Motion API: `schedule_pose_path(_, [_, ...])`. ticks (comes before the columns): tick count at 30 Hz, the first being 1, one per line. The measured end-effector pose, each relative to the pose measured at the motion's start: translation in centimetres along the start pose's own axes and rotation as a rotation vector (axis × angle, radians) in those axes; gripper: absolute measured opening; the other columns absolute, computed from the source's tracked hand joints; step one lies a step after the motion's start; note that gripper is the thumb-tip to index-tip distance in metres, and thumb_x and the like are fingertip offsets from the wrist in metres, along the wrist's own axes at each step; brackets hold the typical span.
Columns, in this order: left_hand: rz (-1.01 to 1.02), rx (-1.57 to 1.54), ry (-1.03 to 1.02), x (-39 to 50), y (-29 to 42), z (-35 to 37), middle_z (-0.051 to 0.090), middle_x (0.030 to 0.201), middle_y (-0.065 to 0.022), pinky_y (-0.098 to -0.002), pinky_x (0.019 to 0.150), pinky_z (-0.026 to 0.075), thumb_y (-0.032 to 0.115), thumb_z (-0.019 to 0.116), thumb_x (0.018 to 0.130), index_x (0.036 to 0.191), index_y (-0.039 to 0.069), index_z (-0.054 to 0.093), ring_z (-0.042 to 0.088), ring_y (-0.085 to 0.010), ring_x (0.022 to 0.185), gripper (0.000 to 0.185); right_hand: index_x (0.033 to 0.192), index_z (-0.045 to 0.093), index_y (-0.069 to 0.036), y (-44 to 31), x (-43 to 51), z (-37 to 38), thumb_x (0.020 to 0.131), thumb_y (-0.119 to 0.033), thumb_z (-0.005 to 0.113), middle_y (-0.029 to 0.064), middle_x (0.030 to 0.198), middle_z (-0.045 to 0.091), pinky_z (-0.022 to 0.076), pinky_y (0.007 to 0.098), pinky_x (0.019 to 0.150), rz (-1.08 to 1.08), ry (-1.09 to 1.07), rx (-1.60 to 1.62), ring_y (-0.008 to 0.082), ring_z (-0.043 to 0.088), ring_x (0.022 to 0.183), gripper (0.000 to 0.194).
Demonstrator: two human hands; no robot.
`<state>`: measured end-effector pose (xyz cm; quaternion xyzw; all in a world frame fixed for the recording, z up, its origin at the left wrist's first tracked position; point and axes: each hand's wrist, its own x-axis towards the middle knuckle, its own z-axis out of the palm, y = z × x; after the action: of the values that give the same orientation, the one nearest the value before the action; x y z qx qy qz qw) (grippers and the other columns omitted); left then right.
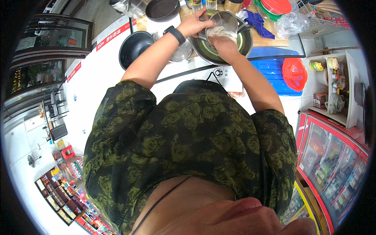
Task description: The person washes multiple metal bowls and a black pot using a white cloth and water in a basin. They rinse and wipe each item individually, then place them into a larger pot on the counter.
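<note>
My left hand [196, 23] grips the rim of a metal bowl [222, 19], which is tipped over a wide metal basin [246, 39]. Inside the tilted bowl lies a whitish, soft cloth-like or dough-like mass [222, 31]; which of these it is I cannot tell. My right hand [224, 47] reaches into the bowl's mouth against this mass, its fingertips partly hidden. Dark handles of a utensil [246, 28] stick out at the basin's right side. Below my left hand, a round glass or metal lid [181, 52] lies beside the basin.
A deep black pot [135, 48] and a black pan [162, 9] stand at the left. A purple cloth [258, 22], red lid [276, 6] and clear plastic bag [290, 25] are at the right. A red colander [294, 74] rests on a blue plastic surface [265, 76].
</note>
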<state>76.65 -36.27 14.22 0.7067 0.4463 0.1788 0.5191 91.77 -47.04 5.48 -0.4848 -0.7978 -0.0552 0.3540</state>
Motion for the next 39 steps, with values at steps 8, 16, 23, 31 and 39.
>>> schedule_pose_path(8, [0.196,-0.544,0.219,-0.7,-3.0,4.6,0.051,0.123,-0.0161,-0.0285,0.093,0.041,0.013,0.07,0.074,0.145,0.006,0.022,0.051,-0.0228,0.11,0.087,0.1,0.062,-0.007,-2.8,2.9,1.2,0.086,-0.032,0.054,0.0202,0.09,0.065,0.0483,0.0474,0.074,0.562,-0.156,0.296,0.0381,0.063,0.082,0.03])
schedule_pose_path(16, [0.026,-0.575,0.02,-1.8,-1.7,1.6,0.052,0.123,-0.0109,-0.0363,0.055,0.057,0.016,0.067,0.077,0.145,0.012,0.025,0.06,-0.0222,0.095,0.08,0.112,0.059,-0.009,1.2,3.6,-2.7,0.089,-0.032,0.043,0.0152,0.11,0.063,0.0446,0.0446,0.088,0.317,-0.739,0.119,0.0346,0.058,0.101,0.037])
schedule_pose_path(23, [-0.119,-0.694,-0.046,-2.0,-2.0,1.6,0.034,0.141,-0.0155,-0.0439,0.059,0.058,0.029,0.065,0.082,0.148,0.013,0.016,0.044,-0.0317,0.122,0.083,0.118,0.053,-0.003,0.9,4.0,0.6,0.081,-0.01,0.045,0.0187,0.134,0.046,0.037,0.0423,0.102,0.166,-0.424,0.26,0.034,0.046,0.121,0.038])
schedule_pose_path(31, [-0.026,-0.701,0.003,-2.0,-2.1,2.2,0.035,0.14,-0.0142,-0.0425,0.056,0.058,0.019,0.061,0.08,0.147,0.012,0.019,0.052,-0.0257,0.111,0.08,0.117,0.053,0.001,1.4,4.7,2.4,0.084,-0.008,0.051,0.0223,0.127,0.047,0.0369,0.039,0.102,0.501,-0.263,-0.211,0.0346,0.043,0.122,0.035])
schedule_pose_path(39, [0.009,-0.688,0.02,-1.6,-2.3,2.0,0.052,0.121,-0.0091,-0.039,0.055,0.058,0.013,0.057,0.081,0.146,0.012,0.021,0.06,-0.0205,0.096,0.075,0.107,0.061,0.001,1.3,4.1,1.0,0.074,-0.015,0.067,0.0219,0.109,0.059,0.0392,0.041,0.096,0.422,-0.381,0.082,0.0352,0.055,0.104,0.038])
